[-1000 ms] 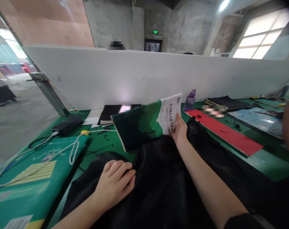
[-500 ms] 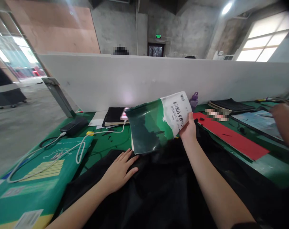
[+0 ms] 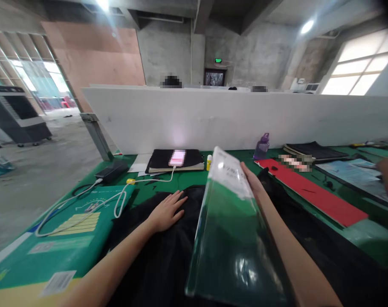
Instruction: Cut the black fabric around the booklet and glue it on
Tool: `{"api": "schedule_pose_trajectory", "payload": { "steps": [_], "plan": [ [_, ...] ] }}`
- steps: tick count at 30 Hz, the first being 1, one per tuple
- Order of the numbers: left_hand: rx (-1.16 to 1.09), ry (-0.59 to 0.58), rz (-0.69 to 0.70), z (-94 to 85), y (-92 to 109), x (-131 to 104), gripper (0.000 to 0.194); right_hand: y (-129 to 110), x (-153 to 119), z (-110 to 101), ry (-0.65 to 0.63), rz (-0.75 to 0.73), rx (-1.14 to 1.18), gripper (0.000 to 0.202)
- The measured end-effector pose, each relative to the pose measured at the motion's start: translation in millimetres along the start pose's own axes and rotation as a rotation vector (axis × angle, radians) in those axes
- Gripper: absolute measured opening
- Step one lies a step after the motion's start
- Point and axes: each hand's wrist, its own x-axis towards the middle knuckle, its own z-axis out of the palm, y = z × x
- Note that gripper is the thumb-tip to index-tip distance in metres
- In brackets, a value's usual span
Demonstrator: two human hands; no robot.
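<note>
Right fingers (image 3: pixel 247 172): grasping green-and-white book (image 3: pixel 227 230); left fingers (image 3: pixel 175 198): released, spread over black cloth (image 3: pixel 168 258)

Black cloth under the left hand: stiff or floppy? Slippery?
The black cloth is probably floppy, lying in loose folds under the left hand. Its dull surface, without the glare of the green book, suggests little slipperiness. Spread out, it seems unlikely to roll.

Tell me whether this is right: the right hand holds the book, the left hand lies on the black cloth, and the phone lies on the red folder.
Not quite: the head view shows the phone lying on the black notebook. The right hand does hold the book, and the left hand lies on the black cloth.
</note>
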Motion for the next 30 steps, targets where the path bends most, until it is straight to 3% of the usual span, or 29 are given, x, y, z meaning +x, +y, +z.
{"api": "schedule_pose_trajectory", "payload": {
  "steps": [3, 6, 10, 15, 20, 24, 30],
  "plan": [
    [-0.063, 0.101, -0.122, 3.3, -5.6, 1.5, 0.048, 13.4, -1.9, 20.2, -0.370, 0.147, -0.263, 0.054],
    [-0.185, 0.215, -0.212, 3.1, -12.4, 0.9, 0.039, 25.6, -2.2, 35.8, -0.444, 0.146, -0.428, 0.047],
    [-0.296, 0.321, -0.245, -2.5, -15.4, 0.5, 0.034, 32.5, -5.1, 45.3, -0.488, 0.040, -0.617, 0.036],
    [-0.243, 0.358, -0.165, -11.9, 1.2, -1.4, 0.034, 43.3, -16.5, 66.8, -0.425, -0.182, -0.780, 0.027],
    [-0.184, 0.163, 0.051, -15.2, 12.4, -3.3, 0.038, 58.2, -15.9, 85.3, -0.292, -0.404, -0.859, 0.027],
    [-0.183, 0.033, 0.058, -11.4, 7.1, 0.0, 0.041, 63.1, -14.2, 80.6, -0.125, -0.453, -0.893, 0.020],
    [-0.212, 0.053, 0.061, -8.3, 1.4, 3.0, 0.043, 59.3, -30.1, 55.5, -0.026, -0.508, -0.980, 0.023]
  ]
}}
